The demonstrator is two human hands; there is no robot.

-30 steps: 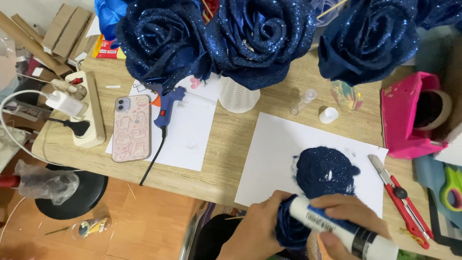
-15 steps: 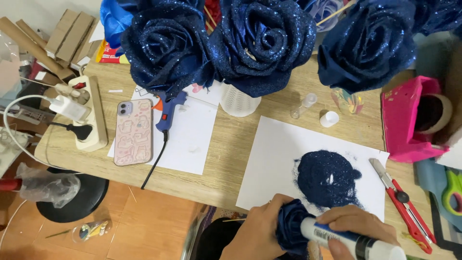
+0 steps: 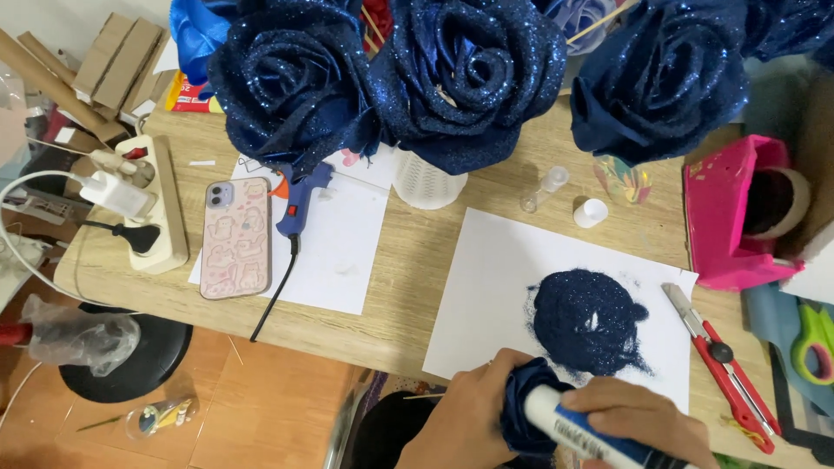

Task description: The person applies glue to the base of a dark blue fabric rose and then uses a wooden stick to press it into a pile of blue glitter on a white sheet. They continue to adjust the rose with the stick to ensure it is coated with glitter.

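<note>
- The left hand is curled round a small dark blue fabric rose at the near edge of the wooden table, fingers closed on its side.
- The right hand is wrapped round a white glue stick; its long axis runs from lower right up to the left, and the tip touches the flower's top.
- So the flower lies just left of the right hand, between both hands.
- A pile of blue glitter sits on a white paper sheet, just beyond the hands and nearer the right one.
- Counted: one small flower in hand, three large glittered roses fully in view at the far side, two paper sheets, one blue glue gun, one phone, one red utility knife.
</note>
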